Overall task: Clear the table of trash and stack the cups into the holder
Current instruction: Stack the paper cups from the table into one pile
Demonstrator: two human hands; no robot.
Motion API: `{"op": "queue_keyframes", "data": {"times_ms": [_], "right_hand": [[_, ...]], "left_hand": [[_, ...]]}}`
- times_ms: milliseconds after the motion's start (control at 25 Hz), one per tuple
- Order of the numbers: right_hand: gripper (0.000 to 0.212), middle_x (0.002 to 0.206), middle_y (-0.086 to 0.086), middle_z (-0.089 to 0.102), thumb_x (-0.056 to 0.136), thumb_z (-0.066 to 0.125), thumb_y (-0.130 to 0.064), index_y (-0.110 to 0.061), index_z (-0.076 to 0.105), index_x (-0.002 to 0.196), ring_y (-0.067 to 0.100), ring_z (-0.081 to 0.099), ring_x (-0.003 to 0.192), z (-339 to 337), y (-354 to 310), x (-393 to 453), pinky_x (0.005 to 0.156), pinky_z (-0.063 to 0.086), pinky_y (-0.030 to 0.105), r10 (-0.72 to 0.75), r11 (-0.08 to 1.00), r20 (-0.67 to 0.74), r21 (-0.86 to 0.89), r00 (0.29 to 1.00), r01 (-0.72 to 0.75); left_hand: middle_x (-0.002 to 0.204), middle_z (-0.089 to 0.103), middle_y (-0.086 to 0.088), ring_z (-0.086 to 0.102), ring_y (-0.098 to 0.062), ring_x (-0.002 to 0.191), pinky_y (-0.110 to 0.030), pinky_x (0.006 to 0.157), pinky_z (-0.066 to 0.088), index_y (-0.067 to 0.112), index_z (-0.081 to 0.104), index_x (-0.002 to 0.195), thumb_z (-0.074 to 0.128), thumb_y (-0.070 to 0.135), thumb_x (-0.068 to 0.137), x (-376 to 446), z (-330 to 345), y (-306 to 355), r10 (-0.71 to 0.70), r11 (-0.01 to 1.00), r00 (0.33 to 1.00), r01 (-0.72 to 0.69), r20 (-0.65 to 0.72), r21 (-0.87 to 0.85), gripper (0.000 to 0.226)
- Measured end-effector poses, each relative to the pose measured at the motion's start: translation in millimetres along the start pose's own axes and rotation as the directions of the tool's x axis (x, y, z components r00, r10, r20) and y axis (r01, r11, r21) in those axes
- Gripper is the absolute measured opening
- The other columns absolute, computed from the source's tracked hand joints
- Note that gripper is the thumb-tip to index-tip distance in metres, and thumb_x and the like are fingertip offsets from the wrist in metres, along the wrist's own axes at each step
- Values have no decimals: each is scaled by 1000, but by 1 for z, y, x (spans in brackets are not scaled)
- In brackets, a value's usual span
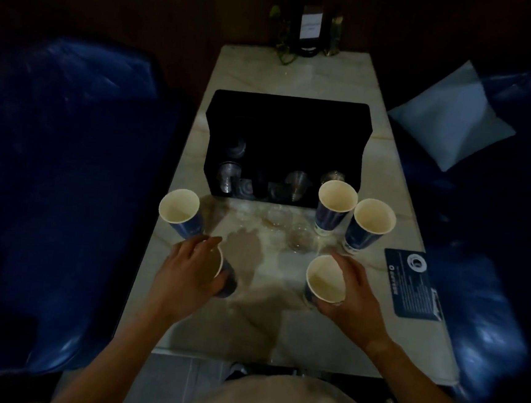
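On the pale, marble-veined stone counter [300,85], five blue-printed paper cups with cream insides stand near the front half, all with mouths up. The left hand [184,268] has its grip wrapped round the side of one blue paper cup [216,269], fingers curled over the far wall and thumb on the near side; that cup leans, its long axis tipped so the mouth faces toward the camera and to the left. The right hand [351,289] closes its grip likewise on a second blue paper cup [324,280], fingers along the right wall, thumb under the near rim; this cup's axis is close to upright, with a slight lean toward the camera. A third blue paper cup [180,210] stands alone just beyond the left hand, and two more blue paper cups [336,204] [372,223] stand side by side beyond the right hand, just in front of the black rectangular box-shaped holder [288,123]. Inside the holder's open front lie ribbed clear plastic cups [228,175], dim and hard to count. Several small clear plastic cups [299,236] rest on the counter between the paper ones. A dark blue printed card [414,285] lies flat by the right edge. Glossy blue upholstered seats [61,167] flank the counter, with a pale blue square cushion [451,118] on the right one.
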State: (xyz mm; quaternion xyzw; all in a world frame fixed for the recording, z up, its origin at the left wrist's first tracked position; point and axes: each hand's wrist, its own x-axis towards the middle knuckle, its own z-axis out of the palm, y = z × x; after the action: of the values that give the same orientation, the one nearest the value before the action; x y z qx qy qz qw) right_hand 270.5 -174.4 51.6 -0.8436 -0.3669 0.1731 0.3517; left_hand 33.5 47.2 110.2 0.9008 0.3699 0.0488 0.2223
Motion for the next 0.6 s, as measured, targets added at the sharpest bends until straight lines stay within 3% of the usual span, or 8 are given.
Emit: {"op": "queue_keyframes", "data": {"times_ms": [120,200,280,360,480,600], "right_hand": [[103,142,-13,36,59,85,-50,-47,23,142,7,42,124,12,3,3,92,42,31,17,996,15,83,1000,-18],[104,138,-22,36,55,86,-51,-55,22,137,1,41,121,15,4,7,93,38,27,54,989,56,133,997,-61],[99,133,-29,36,51,84,-56,-62,24,130,-6,41,118,16,4,11,94,40,25,55,985,93,158,994,-70],[95,134,-25,45,49,85,-58,-56,33,128,-5,48,116,19,7,15,95,47,27,61,981,115,176,991,-81],[95,125,-25,54,48,83,-62,-55,36,130,-4,56,109,20,7,18,87,51,22,74,979,120,180,990,-95],[89,126,-23,54,55,81,-59,-44,39,133,-5,55,112,17,8,22,91,52,23,-29,989,165,146,986,5]], "left_hand": [[142,42,9,41,-18,130,-46,101,46,36,39,138,62,50,82,8,-13,35,108,987,991,-117,-82,-113,63],[139,43,11,41,-14,127,-37,98,44,36,42,136,61,53,81,13,-24,56,159,965,976,-186,-150,-188,61],[138,43,11,42,-12,126,-29,97,39,34,45,135,58,54,80,18,-33,76,204,936,958,-251,-203,-247,60],[137,45,10,44,-14,124,-27,97,39,32,46,135,59,51,81,25,-37,95,259,909,938,-317,-231,-272,59],[136,45,7,46,-17,124,-28,98,41,27,48,134,60,49,81,34,-31,120,348,882,916,-392,-200,-262,59],[135,49,3,47,-17,121,-29,96,42,23,51,132,61,50,79,40,-13,135,441,878,886,-459,-142,-135,61]]}}
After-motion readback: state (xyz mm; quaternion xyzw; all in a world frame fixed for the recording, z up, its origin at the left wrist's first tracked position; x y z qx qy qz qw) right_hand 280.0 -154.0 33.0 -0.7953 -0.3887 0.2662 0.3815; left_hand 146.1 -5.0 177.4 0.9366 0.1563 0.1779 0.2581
